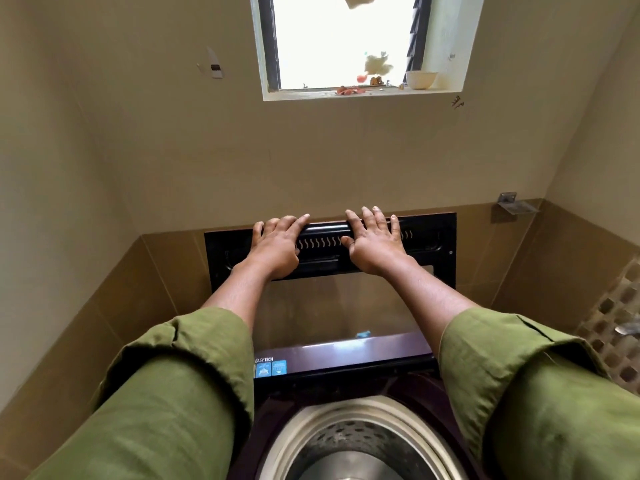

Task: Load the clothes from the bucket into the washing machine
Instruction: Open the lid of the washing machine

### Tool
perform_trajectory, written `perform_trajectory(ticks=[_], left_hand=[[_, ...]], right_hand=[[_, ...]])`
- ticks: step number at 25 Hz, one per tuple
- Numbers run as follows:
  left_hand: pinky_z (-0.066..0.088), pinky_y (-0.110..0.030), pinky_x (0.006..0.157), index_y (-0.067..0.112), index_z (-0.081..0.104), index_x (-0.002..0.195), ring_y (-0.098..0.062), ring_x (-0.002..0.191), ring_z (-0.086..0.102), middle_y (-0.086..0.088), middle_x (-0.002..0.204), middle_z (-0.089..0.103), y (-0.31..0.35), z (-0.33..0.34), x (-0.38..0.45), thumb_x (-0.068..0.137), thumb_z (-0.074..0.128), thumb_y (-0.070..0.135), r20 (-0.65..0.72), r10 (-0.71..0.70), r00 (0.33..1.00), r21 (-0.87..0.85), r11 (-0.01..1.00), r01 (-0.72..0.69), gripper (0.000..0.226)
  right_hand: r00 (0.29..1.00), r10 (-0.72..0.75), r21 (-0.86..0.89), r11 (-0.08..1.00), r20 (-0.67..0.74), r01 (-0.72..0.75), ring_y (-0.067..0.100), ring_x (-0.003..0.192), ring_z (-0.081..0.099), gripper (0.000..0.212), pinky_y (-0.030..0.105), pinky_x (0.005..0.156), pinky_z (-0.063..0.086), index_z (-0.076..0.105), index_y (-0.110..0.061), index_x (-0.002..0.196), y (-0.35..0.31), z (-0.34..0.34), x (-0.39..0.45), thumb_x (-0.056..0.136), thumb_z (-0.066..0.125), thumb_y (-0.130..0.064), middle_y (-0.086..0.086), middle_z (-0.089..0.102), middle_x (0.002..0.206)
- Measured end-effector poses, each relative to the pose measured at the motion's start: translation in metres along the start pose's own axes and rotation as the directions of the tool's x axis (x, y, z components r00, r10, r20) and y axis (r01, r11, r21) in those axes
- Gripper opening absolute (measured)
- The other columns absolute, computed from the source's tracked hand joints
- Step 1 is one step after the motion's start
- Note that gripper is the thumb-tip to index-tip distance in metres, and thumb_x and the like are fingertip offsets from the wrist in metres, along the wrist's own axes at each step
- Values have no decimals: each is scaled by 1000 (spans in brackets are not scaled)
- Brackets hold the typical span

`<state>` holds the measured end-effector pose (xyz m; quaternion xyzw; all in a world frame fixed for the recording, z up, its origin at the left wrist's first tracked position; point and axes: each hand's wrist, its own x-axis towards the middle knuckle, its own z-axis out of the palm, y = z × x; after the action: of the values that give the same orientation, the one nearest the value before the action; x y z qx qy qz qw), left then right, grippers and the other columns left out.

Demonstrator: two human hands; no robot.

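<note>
The washing machine's lid [429, 244] stands raised against the back wall, black-framed with a glass panel. My left hand [277, 242] and my right hand [374, 242] lie flat on its upper edge, fingers spread, thumbs toward each other. Both arms wear rolled green sleeves. Below, between my arms, the open drum [360, 441] shows a grey rim and perforated steel wall; no clothes are visible inside it. The dark purple control panel [346, 358] carries blue stickers. The bucket and the clothes are out of view.
A window [346, 43] with a sill holding a white bowl [420, 79] and scraps is above. A metal bracket [512, 202] sticks out from the right wall. A tap [627, 329] and mosaic tiles sit at the right edge. Brown tiled walls close in on both sides.
</note>
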<state>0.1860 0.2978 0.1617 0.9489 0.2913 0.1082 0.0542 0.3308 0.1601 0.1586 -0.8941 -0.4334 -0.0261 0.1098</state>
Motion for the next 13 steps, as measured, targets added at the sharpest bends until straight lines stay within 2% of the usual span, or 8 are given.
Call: perform_trajectory(ticks=[4, 7, 13], left_hand=[[-10, -46, 120, 35, -4, 154, -24, 150, -4, 0, 164, 0, 9, -3, -15, 82, 49, 1, 19, -28, 999, 100, 995, 26, 96], [-6, -53, 120, 30, -9, 154, -29, 151, -8, -5, 164, -6, 23, -3, -27, 88, 54, 15, 13, -78, 997, 178, 981, 75, 93], [9, -55, 119, 19, 15, 154, -35, 150, 2, -10, 164, 2, 66, 9, -56, 88, 55, 23, -105, -199, 974, 27, 979, 203, 77]], right_hand=[[999, -4, -37, 999, 42, 5, 21, 147, -23, 90, 55, 116, -9, -15, -32, 151, 3, -3, -24, 92, 52, -44, 0, -21, 160], [998, -20, -7, 1000, 55, 20, 21, 147, -20, 90, 57, 117, -1, -16, -33, 150, 11, -5, -46, 93, 52, -43, -2, -24, 160], [994, 31, 98, 994, 101, -41, 24, 150, -7, 81, 54, 118, 4, -15, -32, 151, 34, 14, -105, 97, 46, -42, 2, -17, 161]])
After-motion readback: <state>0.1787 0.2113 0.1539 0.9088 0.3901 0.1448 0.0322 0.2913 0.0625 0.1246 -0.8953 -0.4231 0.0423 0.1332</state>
